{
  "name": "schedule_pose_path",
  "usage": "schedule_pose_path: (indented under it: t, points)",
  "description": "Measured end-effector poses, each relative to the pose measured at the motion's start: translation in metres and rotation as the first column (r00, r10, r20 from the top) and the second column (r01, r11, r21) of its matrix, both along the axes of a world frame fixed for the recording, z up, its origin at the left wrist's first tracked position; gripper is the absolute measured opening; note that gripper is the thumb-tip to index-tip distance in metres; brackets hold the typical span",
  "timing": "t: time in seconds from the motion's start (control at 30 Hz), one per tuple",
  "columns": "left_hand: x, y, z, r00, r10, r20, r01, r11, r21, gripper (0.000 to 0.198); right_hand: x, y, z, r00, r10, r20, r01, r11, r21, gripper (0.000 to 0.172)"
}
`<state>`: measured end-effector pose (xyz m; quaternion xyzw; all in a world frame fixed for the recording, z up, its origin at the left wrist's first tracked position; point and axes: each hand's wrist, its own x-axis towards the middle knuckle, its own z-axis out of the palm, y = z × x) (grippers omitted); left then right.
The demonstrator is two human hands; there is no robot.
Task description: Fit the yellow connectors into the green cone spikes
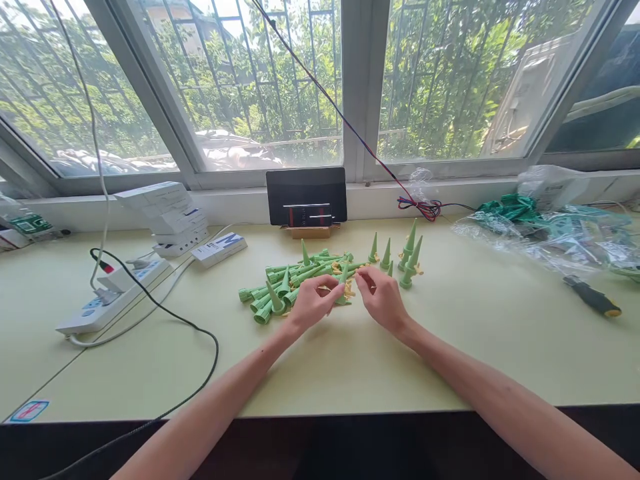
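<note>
My left hand [315,301] is closed, with thumb and fingers pinching a green plastic watering spike [345,272] that points upward. Small yellow valve pieces [350,289] show beside that spike, between my two hands. Just to the right, my right hand [383,297] has its thumb and fingertips pinched together; whatever they hold is too small to make out. A heap of green spikes [260,305] lies behind and left of my left hand, most on their sides and a few upright. Past my right hand, several spikes [409,263] stand upright, some with yellow valves on their sides.
A dark tablet [306,193] leans on a cardboard stand by the window. White boxes [173,217] and a power strip [117,293] sit at left, and a black cable [213,333] crosses the table [330,387]. At right lie plastic bags [550,220] and a screwdriver [593,295].
</note>
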<state>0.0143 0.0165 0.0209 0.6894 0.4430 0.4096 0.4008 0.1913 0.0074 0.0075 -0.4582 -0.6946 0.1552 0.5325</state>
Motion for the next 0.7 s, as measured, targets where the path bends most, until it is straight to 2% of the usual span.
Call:
schedule_pose_path:
  t: [0.17, 0.3, 0.5, 0.6, 0.7]
  points:
    - [0.006, -0.007, -0.003, 0.969, -0.073, -0.235, 0.091, 0.994, 0.067, 0.022, 0.002, 0.001, 0.000, 0.999, -0.050, 0.016, 0.050, 0.999, 0.004, 0.020]
    - [0.008, -0.008, -0.009, 0.941, -0.049, -0.335, 0.108, 0.982, 0.158, 0.023, 0.003, 0.003, -0.003, 0.996, -0.028, 0.089, 0.030, 0.999, -0.019, 0.018]
    - [0.008, -0.007, -0.010, 0.934, 0.002, -0.356, 0.081, 0.973, 0.218, 0.025, 0.002, 0.003, -0.008, 0.986, 0.024, 0.164, -0.011, 0.997, -0.079, 0.016]
    - [0.007, -0.007, -0.008, 0.950, 0.003, -0.312, 0.078, 0.966, 0.247, 0.027, 0.002, 0.004, -0.009, 0.984, 0.024, 0.174, -0.008, 0.996, -0.092, 0.016]
    - [0.005, -0.005, -0.006, 0.968, 0.060, -0.244, 0.016, 0.954, 0.299, 0.028, 0.002, 0.004, -0.008, 0.985, 0.029, 0.172, -0.013, 0.996, -0.093, 0.015]
